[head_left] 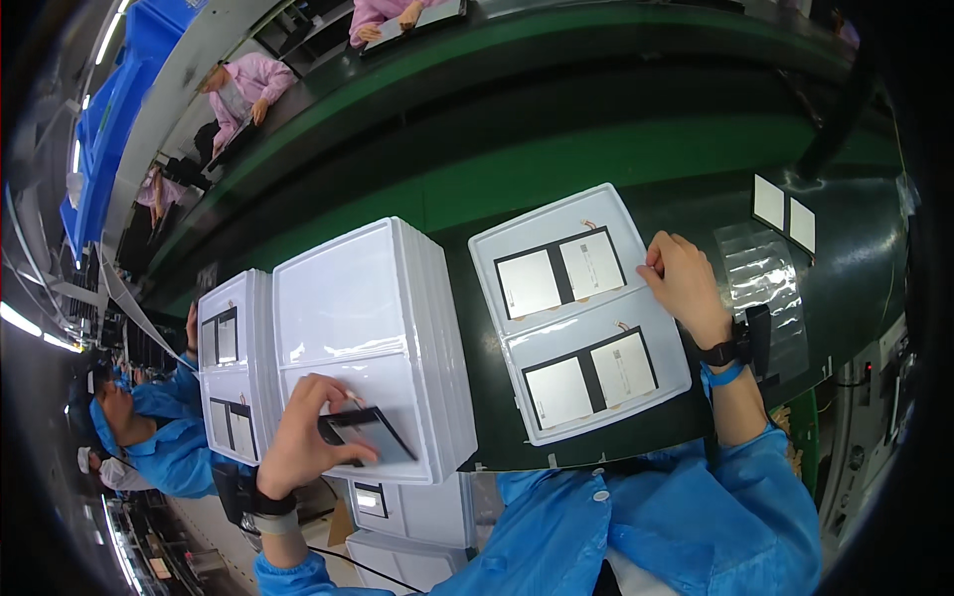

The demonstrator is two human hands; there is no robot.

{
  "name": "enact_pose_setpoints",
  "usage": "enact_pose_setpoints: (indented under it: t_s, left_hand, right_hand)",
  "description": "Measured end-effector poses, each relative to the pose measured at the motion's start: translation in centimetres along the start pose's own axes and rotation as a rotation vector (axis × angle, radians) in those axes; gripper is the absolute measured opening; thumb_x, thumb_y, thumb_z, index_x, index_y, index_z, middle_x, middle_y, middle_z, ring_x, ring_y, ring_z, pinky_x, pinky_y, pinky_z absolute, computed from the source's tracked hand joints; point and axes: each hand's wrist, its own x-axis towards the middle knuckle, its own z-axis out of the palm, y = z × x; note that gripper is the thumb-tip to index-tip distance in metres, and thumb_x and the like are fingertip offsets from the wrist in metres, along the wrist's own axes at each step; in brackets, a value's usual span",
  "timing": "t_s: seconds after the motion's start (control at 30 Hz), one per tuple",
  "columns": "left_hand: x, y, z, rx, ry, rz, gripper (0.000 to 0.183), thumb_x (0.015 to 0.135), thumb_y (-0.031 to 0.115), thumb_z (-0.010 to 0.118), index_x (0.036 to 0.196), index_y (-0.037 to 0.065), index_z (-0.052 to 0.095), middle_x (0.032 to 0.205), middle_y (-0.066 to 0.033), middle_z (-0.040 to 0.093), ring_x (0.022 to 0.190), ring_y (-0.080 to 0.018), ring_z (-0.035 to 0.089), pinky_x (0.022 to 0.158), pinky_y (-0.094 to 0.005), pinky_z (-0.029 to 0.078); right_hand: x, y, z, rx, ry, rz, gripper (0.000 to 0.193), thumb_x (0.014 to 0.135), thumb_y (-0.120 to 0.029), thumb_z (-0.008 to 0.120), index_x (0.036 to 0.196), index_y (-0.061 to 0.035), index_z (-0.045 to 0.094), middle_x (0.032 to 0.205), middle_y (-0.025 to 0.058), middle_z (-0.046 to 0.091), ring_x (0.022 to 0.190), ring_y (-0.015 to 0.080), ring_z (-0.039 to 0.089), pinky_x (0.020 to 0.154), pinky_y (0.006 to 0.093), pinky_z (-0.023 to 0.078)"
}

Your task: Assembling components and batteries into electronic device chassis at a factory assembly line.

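Left hand point(310, 437): thumb and fingers pinching a dark-edged panel point(386, 437), blurred, over the near compartment of the tray stack point(338, 298).
Right hand point(686, 283): at the rim of the single tray point(668, 348), right of the stack; gripping or only touching, cannot tell.
Tray panels point(556, 273): two, one per compartment.
Print: small marks on their silver faces, illegible.
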Motion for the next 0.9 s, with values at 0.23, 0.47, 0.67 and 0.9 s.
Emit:
enact_pose_setpoints:
  t_s: [0.23, 0.47, 0.67, 0.9]
  left_hand:
    - [8.0, 4.2, -1.9, -0.530, 0.121, -0.045, 0.047, 0.079, 0.012, 0.089, 0.113, -0.001, 0.059, 0.095, -0.0053, 0.068, 0.088, -0.0106, 0.063, 0.082, -0.0276, 0.051]
    - [21.6, 11.1, 3.1, -0.994, 0.171, 0.074, 0.035, 0.085, 0.012, 0.083, 0.108, -0.001, 0.061, 0.097, -0.0078, 0.072, 0.086, -0.0118, 0.069, 0.076, -0.0267, 0.056]
    - [25.8, 11.9, 9.1, -1.232, 0.136, 0.064, 0.032, 0.090, 0.010, 0.079, 0.114, -0.001, 0.062, 0.103, -0.0091, 0.073, 0.090, -0.0127, 0.070, 0.080, -0.0265, 0.056]
    - [25.9, 11.5, 9.0, -1.596, 0.176, 0.085, 0.028, 0.095, 0.010, 0.072, 0.117, 0.000, 0.060, 0.105, -0.0074, 0.071, 0.091, -0.0113, 0.067, 0.085, -0.0266, 0.053]
  right_hand:
    - [-0.5, -9.5, -5.2, 0.775, -0.296, -0.259, 0.020, 0.095, -0.011, 0.071, 0.112, -0.0013, 0.067, 0.098, 0.0101, 0.072, 0.088, 0.0155, 0.072, 0.079, 0.0264, 0.056]
    - [2.7, -9.7, -4.9, 1.318, -0.214, -0.159, 0.024, 0.092, -0.002, 0.071, 0.114, 0.0056, 0.063, 0.098, 0.0102, 0.072, 0.092, 0.0132, 0.071, 0.084, 0.0261, 0.057]
    - [5.8, -5.3, -3.8, 1.209, -0.092, -0.093, 0.016, 0.092, 0.001, 0.070, 0.107, 0.0053, 0.067, 0.097, 0.0101, 0.073, 0.089, 0.0135, 0.071, 0.082, 0.0264, 0.057]
    - [8.2, -3.9, -0.3, 1.103, 0.043, -0.019, 0.010, 0.085, 0.003, 0.066, 0.093, 0.0031, 0.072, 0.081, 0.0024, 0.070, 0.076, 0.0052, 0.065, 0.069, 0.0215, 0.053]
